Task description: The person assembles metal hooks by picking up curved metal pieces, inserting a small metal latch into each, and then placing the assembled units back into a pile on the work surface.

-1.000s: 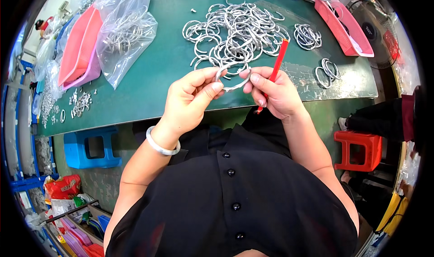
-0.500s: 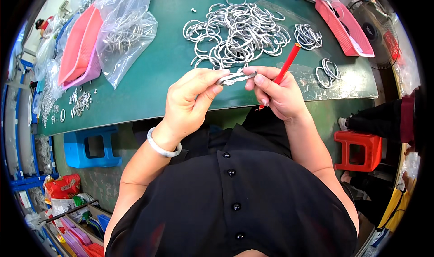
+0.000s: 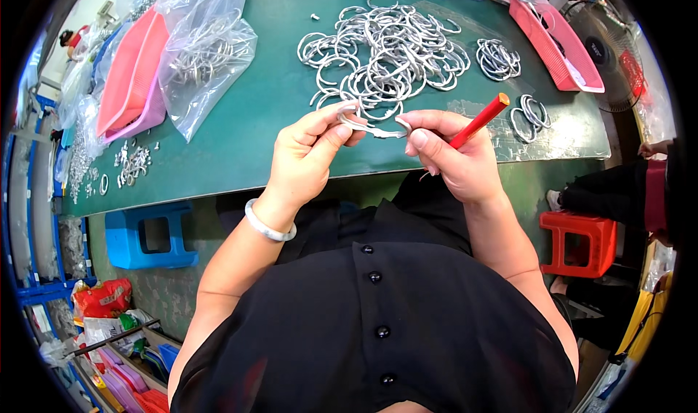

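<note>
Open metal ring [image 3: 369, 127] spans both hands, long axis roughly 9–3 o'clock. Left hand [image 3: 309, 155] pinches its 9 o'clock end; right hand [image 3: 454, 158] pinches the 3 o'clock end, red pencil [image 3: 476, 122] tucked in. Ring pile [image 3: 385, 57] at 12 on the surface [image 3: 240, 137].

A green-topped bench [image 3: 283, 115] carries a big loose heap of open silver metal rings [image 3: 385, 53] near its middle. To the right lie a smaller bundle of rings [image 3: 498, 58] and a few separate rings [image 3: 528, 113], with a pink plastic tray [image 3: 556, 42] beyond. On the left sit a clear plastic bag of rings [image 3: 207, 53], stacked pink trays [image 3: 129, 75] and small scattered metal bits [image 3: 131, 164].
</note>
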A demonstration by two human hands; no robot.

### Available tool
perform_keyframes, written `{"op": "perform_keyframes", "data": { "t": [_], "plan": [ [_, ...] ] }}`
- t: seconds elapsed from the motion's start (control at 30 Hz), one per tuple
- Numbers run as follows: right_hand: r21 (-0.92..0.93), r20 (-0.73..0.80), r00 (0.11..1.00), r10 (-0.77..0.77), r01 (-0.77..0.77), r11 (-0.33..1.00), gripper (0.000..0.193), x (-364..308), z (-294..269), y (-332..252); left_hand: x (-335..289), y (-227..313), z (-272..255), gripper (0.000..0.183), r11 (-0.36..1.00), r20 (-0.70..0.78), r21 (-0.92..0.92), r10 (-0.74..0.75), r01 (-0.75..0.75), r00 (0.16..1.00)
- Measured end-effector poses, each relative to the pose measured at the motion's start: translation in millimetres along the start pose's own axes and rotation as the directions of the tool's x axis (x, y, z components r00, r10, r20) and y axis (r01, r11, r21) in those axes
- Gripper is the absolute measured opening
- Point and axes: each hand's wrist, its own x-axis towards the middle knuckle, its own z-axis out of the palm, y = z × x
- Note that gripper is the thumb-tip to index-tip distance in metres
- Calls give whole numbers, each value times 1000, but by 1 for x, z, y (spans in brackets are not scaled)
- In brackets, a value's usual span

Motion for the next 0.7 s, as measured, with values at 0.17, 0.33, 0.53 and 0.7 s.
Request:
{"op": "perform_keyframes", "data": {
  "t": [0.17,0.33,0.53,0.7],
  "plan": [
    [-125,45,989,-140,144,982,16,-1,10,-3,2,-2,3,27,940,30,-231,-251,251,968],
    [-84,93,987,-130,138,987,15,3,13,-9,1,-5,4,27,836,135,-380,-373,396,918],
    [5,16,996,-84,84,996,12,10,17,-6,-1,-5,8,19,621,311,-544,-476,565,823],
    [25,-12,998,-64,64,998,13,12,16,-6,-1,-5,11,15,535,347,-568,-533,625,771]
  ]
}}
